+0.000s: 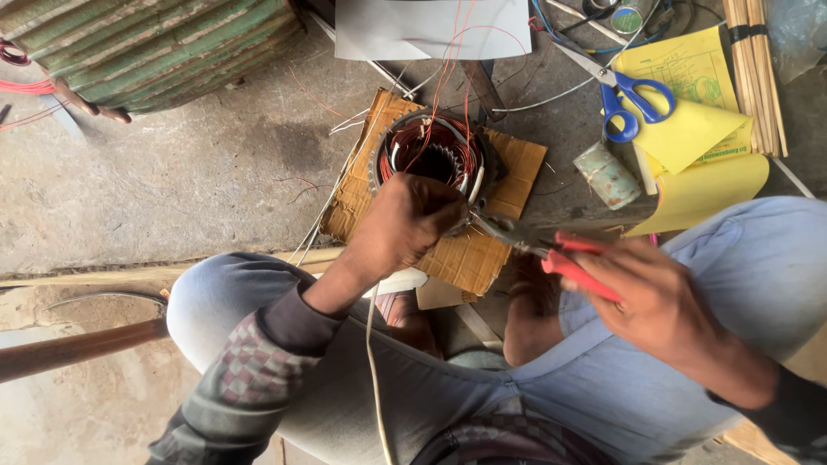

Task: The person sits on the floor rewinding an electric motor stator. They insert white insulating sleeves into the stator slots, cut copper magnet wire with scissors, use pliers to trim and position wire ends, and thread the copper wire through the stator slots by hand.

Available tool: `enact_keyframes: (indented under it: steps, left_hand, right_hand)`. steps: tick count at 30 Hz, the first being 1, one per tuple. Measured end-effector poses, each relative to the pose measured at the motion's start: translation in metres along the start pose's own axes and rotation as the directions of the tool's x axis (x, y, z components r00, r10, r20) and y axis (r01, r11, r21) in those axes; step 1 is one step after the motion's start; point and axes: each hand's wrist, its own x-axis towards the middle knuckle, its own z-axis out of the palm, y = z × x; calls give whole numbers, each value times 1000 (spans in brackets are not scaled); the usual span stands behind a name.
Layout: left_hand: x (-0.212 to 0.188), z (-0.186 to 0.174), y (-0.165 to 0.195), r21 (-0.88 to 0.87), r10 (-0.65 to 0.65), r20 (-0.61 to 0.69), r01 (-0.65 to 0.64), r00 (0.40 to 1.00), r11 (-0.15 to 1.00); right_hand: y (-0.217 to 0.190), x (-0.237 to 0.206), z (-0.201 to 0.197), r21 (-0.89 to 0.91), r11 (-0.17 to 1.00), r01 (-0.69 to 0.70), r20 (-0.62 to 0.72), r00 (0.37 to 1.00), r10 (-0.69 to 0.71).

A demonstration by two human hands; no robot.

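A round motor stator [428, 155] wound with red copper wire sits on a piece of brown cardboard [515, 170] on the concrete floor. My left hand [405, 222] rests on the stator's near rim, fingers closed on the winding or a white sleeve there. My right hand [655, 297] grips red-handled pliers [551, 252], whose metal jaws point left and meet the stator rim beside my left fingers. Thin red wires rise from the stator toward the top of the view.
Blue-handled scissors [633, 96] lie on yellow paper sheets [698, 129] at upper right, beside a tape roll [608, 175] and a bundle of bamboo sticks [756, 69]. Green ribbed metal [155, 47] stands at upper left. My knees in blue trousers [741, 258] flank the work.
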Motion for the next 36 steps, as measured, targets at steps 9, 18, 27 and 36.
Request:
enact_keyframes:
  steps: [9, 18, 27, 36]
  left_hand:
    - [3, -11, -1, -87, -14, 105, 23, 994, 996]
    - [10, -13, 4, -62, -47, 178, 59, 983, 996]
    - [5, 16, -14, -614, -219, 132, 253, 967, 747]
    - [9, 20, -26, -654, -161, 159, 226, 974, 722]
  right_hand:
    - [-7, -7, 1, 332, 900, -284, 209, 952, 224]
    - [-25, -16, -7, -554, 832, 19, -155, 980, -125]
    - [-20, -5, -11, -680, 733, 38, -160, 967, -199]
    - [-12, -14, -5, -626, 779, 23, -187, 966, -179]
